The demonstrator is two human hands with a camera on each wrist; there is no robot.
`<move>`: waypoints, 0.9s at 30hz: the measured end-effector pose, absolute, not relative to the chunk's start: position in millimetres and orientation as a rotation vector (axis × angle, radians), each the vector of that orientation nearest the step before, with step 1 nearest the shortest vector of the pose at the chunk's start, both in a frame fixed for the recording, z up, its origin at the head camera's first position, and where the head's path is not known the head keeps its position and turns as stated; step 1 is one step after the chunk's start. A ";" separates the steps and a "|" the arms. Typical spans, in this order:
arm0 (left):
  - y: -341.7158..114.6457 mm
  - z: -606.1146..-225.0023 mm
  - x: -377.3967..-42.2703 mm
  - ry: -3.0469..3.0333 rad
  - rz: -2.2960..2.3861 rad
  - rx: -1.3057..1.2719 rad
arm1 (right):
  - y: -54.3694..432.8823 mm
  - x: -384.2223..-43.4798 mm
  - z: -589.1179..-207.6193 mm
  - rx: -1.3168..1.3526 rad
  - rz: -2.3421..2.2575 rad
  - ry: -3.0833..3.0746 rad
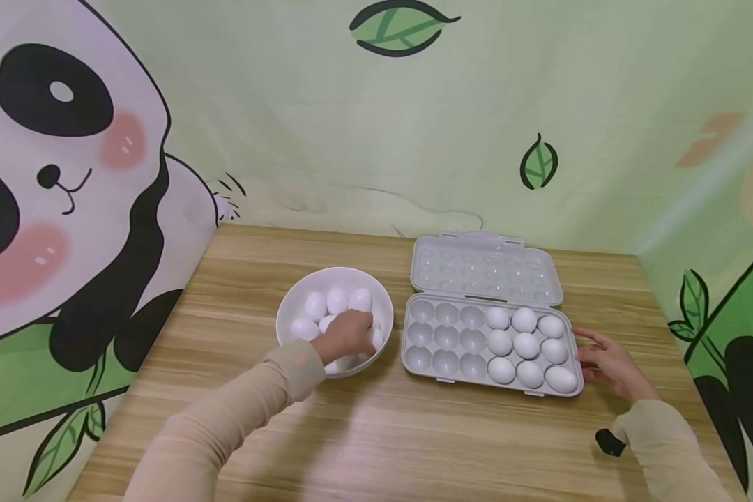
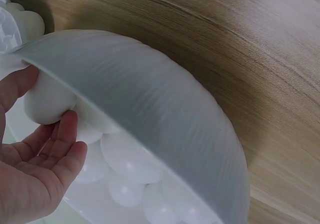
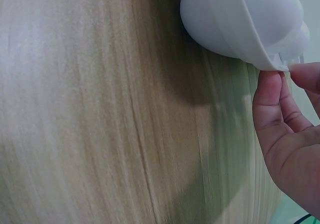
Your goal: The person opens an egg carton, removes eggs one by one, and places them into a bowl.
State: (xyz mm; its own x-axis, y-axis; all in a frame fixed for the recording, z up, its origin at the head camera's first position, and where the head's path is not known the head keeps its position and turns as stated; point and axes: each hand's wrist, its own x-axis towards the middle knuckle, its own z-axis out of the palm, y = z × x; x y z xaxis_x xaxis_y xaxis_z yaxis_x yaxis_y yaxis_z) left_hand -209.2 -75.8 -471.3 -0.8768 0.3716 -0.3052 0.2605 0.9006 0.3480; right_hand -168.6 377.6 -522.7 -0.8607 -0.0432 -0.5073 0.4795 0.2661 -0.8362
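My left hand point(image 1: 346, 333) reaches into a white bowl point(image 1: 282, 314) of white eggs. In the left wrist view its thumb and fingers pinch one egg point(image 2: 47, 100) just inside the bowl's rim, with several other eggs point(image 2: 131, 159) lying below. To the right of the bowl stands a pale plastic egg tray point(image 1: 459, 336), its lid point(image 1: 486, 268) folded back behind it. White eggs point(image 1: 526, 346) fill the three right-hand columns, while the three left-hand columns are bare hollows. My right hand point(image 1: 615, 366) holds the tray's right end, thumb and fingers at its rim point(image 3: 260, 44).
Everything stands on a wood-grain table point(image 1: 364, 446). A green printed backdrop point(image 1: 314, 104) with a panda and leaves rises behind and beside it. Close to the right cuff is a small black object point(image 1: 610, 442).
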 end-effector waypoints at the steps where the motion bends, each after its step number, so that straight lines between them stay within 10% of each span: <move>1: -75.6 -472.5 -209.3 2.703 0.413 0.472 | 377.5 -168.7 -522.6 0.402 -1.622 2.111; 27: -42.8 -442.8 -221.5 2.819 0.355 0.563 | 380.7 -168.7 -525.4 0.417 -1.649 2.093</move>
State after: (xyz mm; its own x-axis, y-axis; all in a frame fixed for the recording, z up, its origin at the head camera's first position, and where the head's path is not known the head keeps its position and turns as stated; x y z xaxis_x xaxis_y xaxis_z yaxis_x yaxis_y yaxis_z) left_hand -221.5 -42.8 -442.8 -0.8955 0.4028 -0.1894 0.3432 0.8958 0.2823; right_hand -168.7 380.7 -525.4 -0.8572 -0.0351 -0.5139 0.4914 0.2431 -0.8363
